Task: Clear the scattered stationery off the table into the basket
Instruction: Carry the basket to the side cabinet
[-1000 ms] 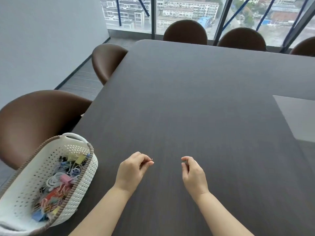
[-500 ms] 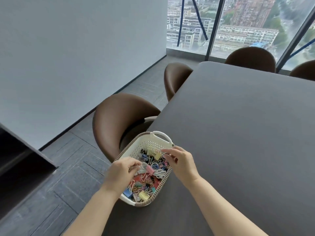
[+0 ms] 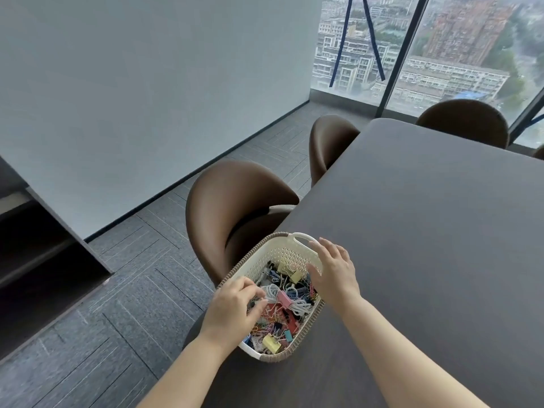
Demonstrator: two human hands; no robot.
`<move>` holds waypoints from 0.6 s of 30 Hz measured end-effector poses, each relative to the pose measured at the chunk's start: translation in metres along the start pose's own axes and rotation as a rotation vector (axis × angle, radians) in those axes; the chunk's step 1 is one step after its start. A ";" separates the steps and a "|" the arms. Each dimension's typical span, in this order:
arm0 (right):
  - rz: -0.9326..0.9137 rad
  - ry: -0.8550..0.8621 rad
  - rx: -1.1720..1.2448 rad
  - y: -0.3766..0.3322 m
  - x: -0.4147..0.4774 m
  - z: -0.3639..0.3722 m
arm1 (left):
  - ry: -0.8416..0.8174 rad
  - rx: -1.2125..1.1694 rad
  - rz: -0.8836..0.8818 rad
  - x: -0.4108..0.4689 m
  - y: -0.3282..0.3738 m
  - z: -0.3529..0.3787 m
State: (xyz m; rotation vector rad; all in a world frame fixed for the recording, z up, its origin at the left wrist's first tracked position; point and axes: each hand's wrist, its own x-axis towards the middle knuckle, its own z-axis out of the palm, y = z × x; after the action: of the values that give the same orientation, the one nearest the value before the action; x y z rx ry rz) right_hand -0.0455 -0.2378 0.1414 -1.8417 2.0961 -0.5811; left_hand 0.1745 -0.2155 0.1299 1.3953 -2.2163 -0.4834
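A white plastic basket with holes in its walls and a brown woven rim sits at the left edge of a dark table, close to the person. It holds a heap of colourful stationery: binder clips, paper clips and a pink clip on top. The left hand reaches in over the near left rim, its bent fingertips touching the heap; it is unclear whether they pinch anything. The right hand hovers above the right side of the basket, fingers spread apart and straight, holding nothing. Just beyond the basket, a brown curved chair is tucked against the table edge. A second chair stands further along the same side, and a third chair at the far end. Left of the table lie grey floor tiles, a dark shelf unit and a plain pale wall. A tall window behind shows city buildings.
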 end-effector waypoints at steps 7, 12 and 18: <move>0.195 -0.305 0.074 0.015 0.007 0.004 | 0.019 0.198 -0.382 -0.034 0.017 0.008; 0.176 -0.259 0.156 0.018 -0.012 0.000 | 0.094 -0.098 -0.670 -0.074 0.040 0.014; 0.124 -0.259 0.287 0.016 -0.059 0.012 | 0.205 -0.191 -0.891 -0.111 0.044 0.006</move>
State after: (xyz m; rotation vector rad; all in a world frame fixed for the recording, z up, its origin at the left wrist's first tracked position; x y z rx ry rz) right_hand -0.0456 -0.1791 0.1209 -1.5277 1.8344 -0.5478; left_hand 0.1790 -0.0962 0.1254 2.1573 -1.2537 -0.7660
